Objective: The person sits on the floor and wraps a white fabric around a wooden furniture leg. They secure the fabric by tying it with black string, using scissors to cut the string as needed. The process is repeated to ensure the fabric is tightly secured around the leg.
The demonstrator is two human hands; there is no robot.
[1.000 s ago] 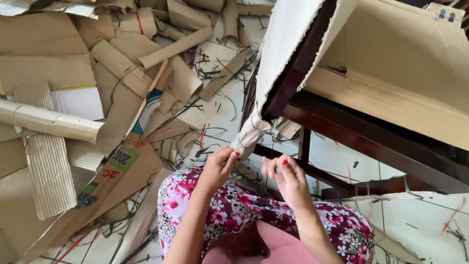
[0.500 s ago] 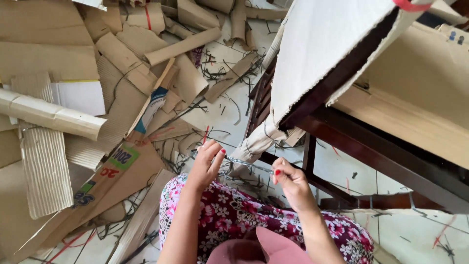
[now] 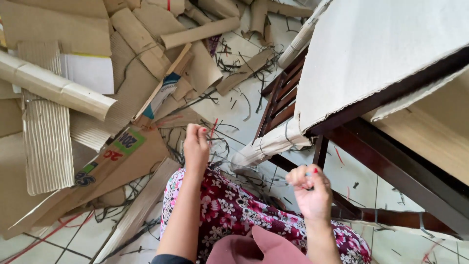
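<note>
The roll (image 3: 269, 145), a pale cardboard bundle bound with thin dark strips, hangs at the lower corner of the big white sheet (image 3: 371, 54), between the two raised hands but touching neither. That sheet lies draped over a dark wooden frame (image 3: 391, 146), which stands on the tiled floor (image 3: 244, 105). To the left, a heap of brown cardboard scraps (image 3: 53, 24) covers much of the floor, and a long tube (image 3: 53, 90) lies across it; loose dark strips litter the tiles nearby. The person sits low with a floral lap (image 3: 229, 210) under the arms. The left hand (image 3: 196, 146) is lifted just left of the roll with its fingers drawn together; a thin red sliver shows beside them, though whether they pinch it cannot be told. The right hand (image 3: 309, 191) is clenched into a loose fist below the roll, thumb pressed to forefinger on something too small to make out. Judging by the pose, the hands are working a fine tie near the roll; tightening it would call for a firm pinch on both sides and an even, opposed pull.
</note>
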